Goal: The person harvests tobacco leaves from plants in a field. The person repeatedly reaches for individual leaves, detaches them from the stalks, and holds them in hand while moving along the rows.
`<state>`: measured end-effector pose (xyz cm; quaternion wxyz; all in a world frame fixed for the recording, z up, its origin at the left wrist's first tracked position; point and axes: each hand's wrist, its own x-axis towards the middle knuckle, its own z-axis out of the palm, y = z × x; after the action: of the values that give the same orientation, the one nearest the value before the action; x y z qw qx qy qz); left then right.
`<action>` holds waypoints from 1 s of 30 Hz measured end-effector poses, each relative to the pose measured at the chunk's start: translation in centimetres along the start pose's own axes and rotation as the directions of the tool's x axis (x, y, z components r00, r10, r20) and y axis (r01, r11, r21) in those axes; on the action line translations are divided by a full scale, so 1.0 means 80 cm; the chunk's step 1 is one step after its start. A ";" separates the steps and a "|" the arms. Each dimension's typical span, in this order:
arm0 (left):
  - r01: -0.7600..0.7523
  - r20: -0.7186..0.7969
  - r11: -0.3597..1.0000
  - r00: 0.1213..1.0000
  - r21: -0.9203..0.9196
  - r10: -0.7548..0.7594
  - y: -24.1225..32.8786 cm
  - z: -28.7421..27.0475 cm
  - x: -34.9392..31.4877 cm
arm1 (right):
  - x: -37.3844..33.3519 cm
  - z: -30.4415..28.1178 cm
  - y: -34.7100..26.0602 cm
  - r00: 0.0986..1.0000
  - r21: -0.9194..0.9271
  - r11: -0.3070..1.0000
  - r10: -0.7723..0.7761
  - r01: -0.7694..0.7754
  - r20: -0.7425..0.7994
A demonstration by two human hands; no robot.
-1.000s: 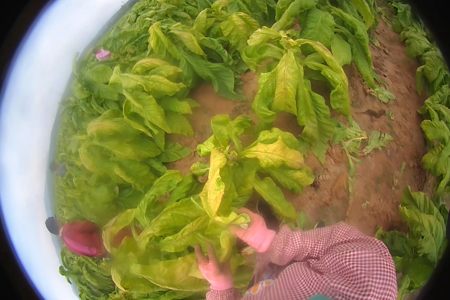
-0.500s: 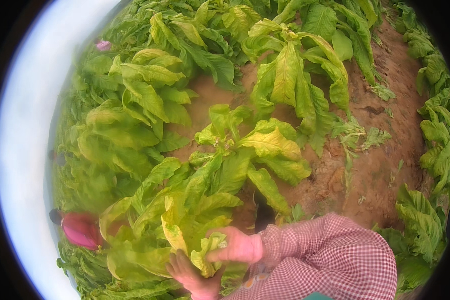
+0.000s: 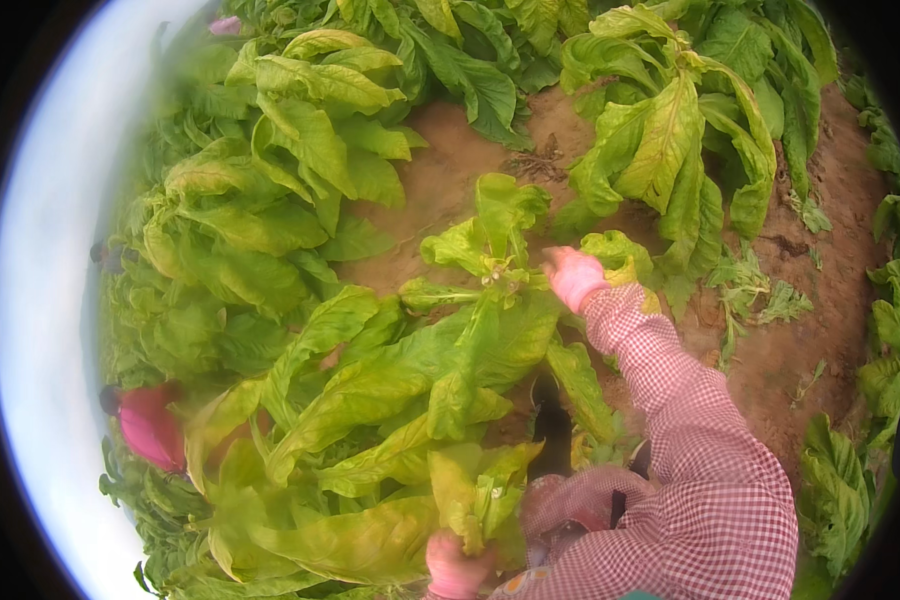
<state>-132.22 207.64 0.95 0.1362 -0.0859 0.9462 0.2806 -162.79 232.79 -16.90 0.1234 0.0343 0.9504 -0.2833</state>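
A tobacco plant (image 3: 500,275) with broad yellow-green leaves grows in front of me, small buds at its crown. My right hand (image 3: 575,278) reaches out to the right side of that crown, its fingers closed around the base of a yellowing leaf (image 3: 620,262); the grip itself is partly hidden. Low in the view, my left hand (image 3: 457,568) is closed on a few picked tobacco leaves (image 3: 458,495) that stand up from it. Its fingertips are partly hidden. My sleeves are red-and-white checked.
More tobacco plants stand close on the left (image 3: 310,130) and at the upper right (image 3: 670,120). Bare brown soil (image 3: 760,350) runs along the right, with wilted leaf scraps (image 3: 745,285) on it. A person in pink (image 3: 152,428) is among the plants at far left.
My right hand has left the picked leaves and moved up and away to the plant's crown. My left hand keeps the leaves, slightly further right. The view has shifted a little.
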 end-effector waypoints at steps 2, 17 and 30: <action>0.016 -0.013 1.000 1.000 0.005 -0.016 -0.026 0.009 0.012 | 0.032 0.032 0.015 0.956 -0.052 0.989 0.145 -0.136 0.256; -0.054 0.043 0.996 0.998 0.065 0.051 -0.014 0.027 0.052 | -0.148 0.214 0.113 0.835 0.210 0.810 0.515 -0.548 0.191; 0.062 -0.003 0.890 0.997 -0.452 -0.071 0.071 0.049 -0.038 | -0.294 -0.081 0.068 0.886 0.723 0.538 0.403 -0.434 0.231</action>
<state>-129.89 214.74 1.58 0.1128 -0.1504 0.8530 0.4868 -140.71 241.02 -8.58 0.1788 0.3031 0.7048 -0.6160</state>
